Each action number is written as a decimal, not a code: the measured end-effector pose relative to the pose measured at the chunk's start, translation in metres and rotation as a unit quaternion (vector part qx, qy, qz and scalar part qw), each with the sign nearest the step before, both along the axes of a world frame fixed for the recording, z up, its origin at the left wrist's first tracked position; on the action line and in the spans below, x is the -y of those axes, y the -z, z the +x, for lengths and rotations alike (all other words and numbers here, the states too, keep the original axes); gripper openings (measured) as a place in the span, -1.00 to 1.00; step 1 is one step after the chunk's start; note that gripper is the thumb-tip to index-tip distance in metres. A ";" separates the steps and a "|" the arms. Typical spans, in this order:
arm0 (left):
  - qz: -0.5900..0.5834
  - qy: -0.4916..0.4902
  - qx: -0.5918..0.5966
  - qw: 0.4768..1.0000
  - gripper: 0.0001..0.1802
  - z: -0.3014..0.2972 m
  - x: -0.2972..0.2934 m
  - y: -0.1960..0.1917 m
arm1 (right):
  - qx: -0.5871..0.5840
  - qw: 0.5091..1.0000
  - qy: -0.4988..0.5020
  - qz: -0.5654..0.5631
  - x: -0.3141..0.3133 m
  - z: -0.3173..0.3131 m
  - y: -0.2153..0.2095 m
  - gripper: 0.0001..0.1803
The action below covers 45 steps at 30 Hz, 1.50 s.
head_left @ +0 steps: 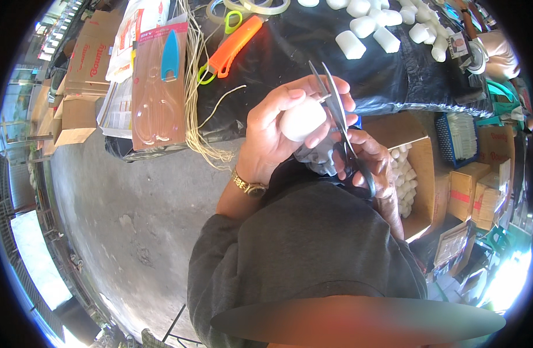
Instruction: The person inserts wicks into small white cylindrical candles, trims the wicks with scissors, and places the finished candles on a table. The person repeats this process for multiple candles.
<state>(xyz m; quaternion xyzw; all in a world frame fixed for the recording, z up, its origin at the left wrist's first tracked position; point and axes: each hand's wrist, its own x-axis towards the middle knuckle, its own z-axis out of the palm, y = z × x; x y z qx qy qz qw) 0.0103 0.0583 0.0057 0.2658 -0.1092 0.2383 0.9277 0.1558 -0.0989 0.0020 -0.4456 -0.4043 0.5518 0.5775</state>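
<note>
A short white candle [303, 122] rests in my left hand [263, 124], its fingers curled round the sides. From its top a short pale wick [324, 98] sticks out toward the blades. My right hand [375, 159] grips a pair of dark-handled scissors [338, 110] by the loops, partly hidden behind the handle. The scissor blades are slightly parted and cross close by the wick; whether they touch it I cannot tell. Beyond my hands, several white candles [386, 39] lie on the black plastic-covered table [266, 66].
Long pale wick strings [192, 98] hang over the table's edge. An orange utility knife [236, 46], green-handled scissors [233, 22], tape rolls [266, 7] and a brown package [158, 110] lie nearby. A cardboard box [424, 185] of candles stands at right, near a blue basket [446, 139]. Another person's arm [498, 55] shows far right.
</note>
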 end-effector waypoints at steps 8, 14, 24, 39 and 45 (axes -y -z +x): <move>-0.042 0.025 0.052 0.997 -0.36 0.007 0.001 0.005 | -0.009 1.000 -0.009 0.006 0.000 0.002 0.003 -0.15; -0.025 -0.003 0.022 0.999 -0.35 0.005 0.000 0.004 | -0.028 1.000 -0.009 0.007 0.000 0.000 0.007 -0.31; 0.052 -0.377 -0.158 0.911 -0.28 -0.027 -0.011 -0.018 | 0.551 0.822 0.054 0.130 -0.036 0.034 -0.046 -0.27; 0.549 -0.550 -0.387 0.497 -0.05 -0.003 0.006 -0.022 | 0.439 0.864 0.010 0.247 -0.120 0.005 -0.057 -0.60; 0.475 -0.565 -0.323 0.592 -0.16 -0.003 -0.011 -0.011 | 0.428 0.878 0.014 0.215 -0.135 0.044 -0.073 -0.53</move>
